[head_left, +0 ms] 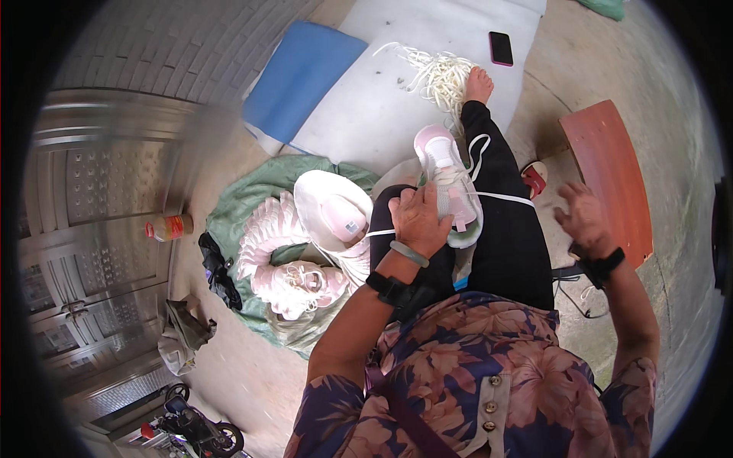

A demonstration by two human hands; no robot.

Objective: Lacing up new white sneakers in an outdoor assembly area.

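A white and pale pink sneaker rests between my thighs, toe pointing away from me. Its white lace is partly threaded. One loose length runs across my right thigh, and another stretch shows to the left of my left hand. My left hand is closed on the sneaker's left side; its fingertips are partly hidden, so I cannot tell whether it also pinches the lace. Off to the right, my right hand is raised with fingers apart and nothing visible in it. It is nearest a reddish-brown wooden board.
Several pink-white shoe pieces lie in a curved row on a green sack at left, beside a white hat-like piece. Ahead, a pile of white laces and a phone lie on a pale mat. A red slipper is at right.
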